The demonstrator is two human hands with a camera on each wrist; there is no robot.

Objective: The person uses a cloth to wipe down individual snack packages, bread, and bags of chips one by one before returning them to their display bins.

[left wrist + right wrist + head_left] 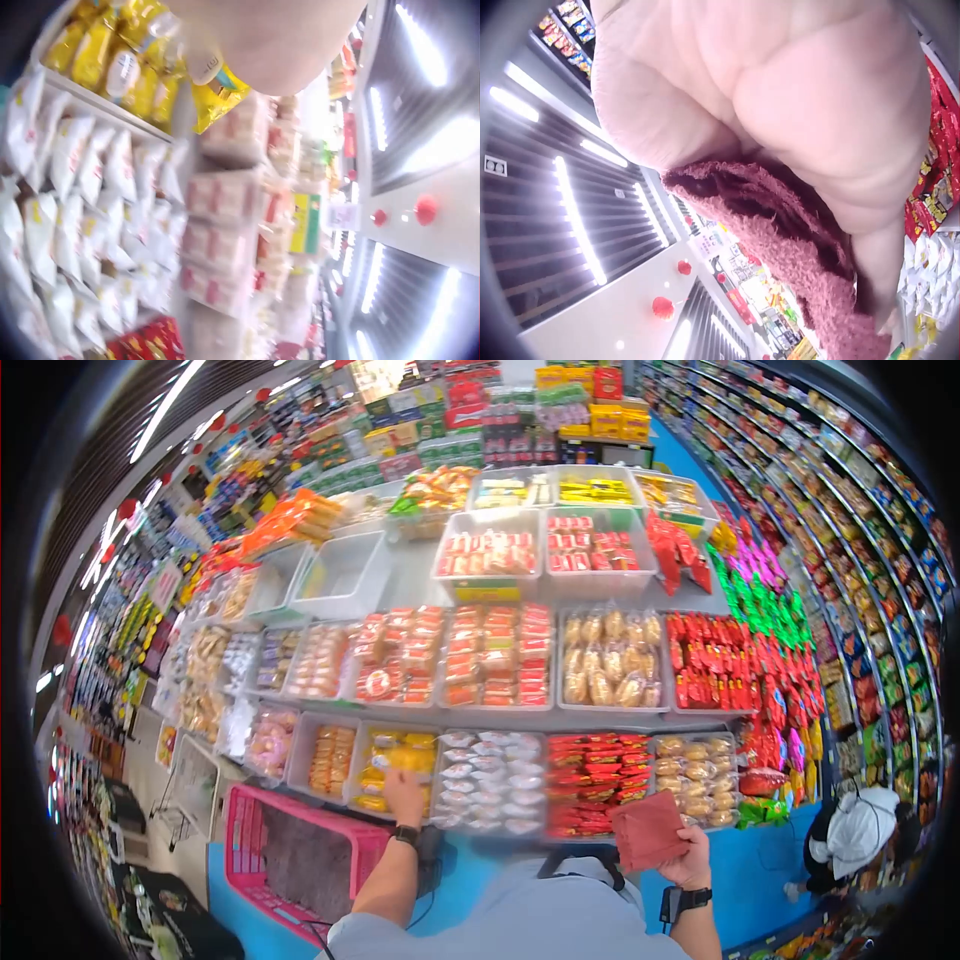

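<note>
Over the bin of yellow packets is my left hand. In the left wrist view, that hand covers part of the yellow packets, and one packet sticks out from beneath it, tilted; the fingertips are hidden. My right hand grips a folded reddish cloth in front of the red packets and round pastries. In the right wrist view the fingers of the right hand curl round the fuzzy cloth.
White packets fill the bin right of the yellow one, with red packets beyond. A pink basket with a dark grey inside stands at lower left. More bins rise behind. Someone in a white cap is at lower right.
</note>
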